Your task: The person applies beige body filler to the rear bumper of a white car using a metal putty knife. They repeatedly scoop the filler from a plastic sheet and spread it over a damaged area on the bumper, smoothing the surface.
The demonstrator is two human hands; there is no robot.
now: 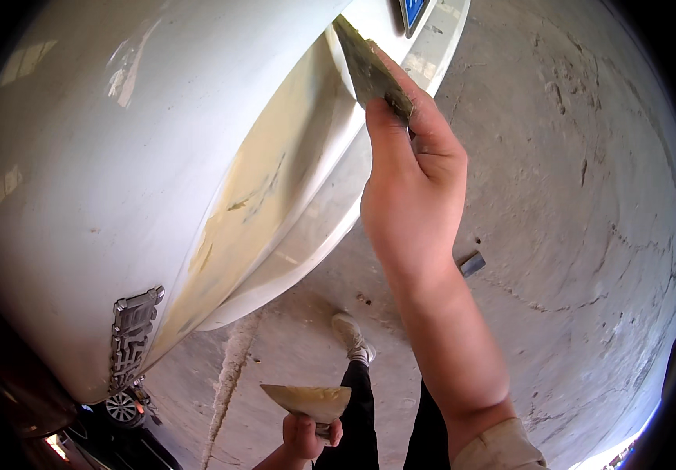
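Up at the centre top, my right hand pinches a thin, dirty flat spreader against a white car body, at the upper end of a long pale-yellow filler patch with dark marks. My left hand is low in the view, closed on the grip of a wide scraper whose blade carries yellowish paste. A silver emblem sits on the body left of the patch's lower end.
A white bumper edge curves below the patch. A blue plate is at the top. My foot stands on the cracked concrete floor, where a small dark block lies. A dark car shows at the lower left.
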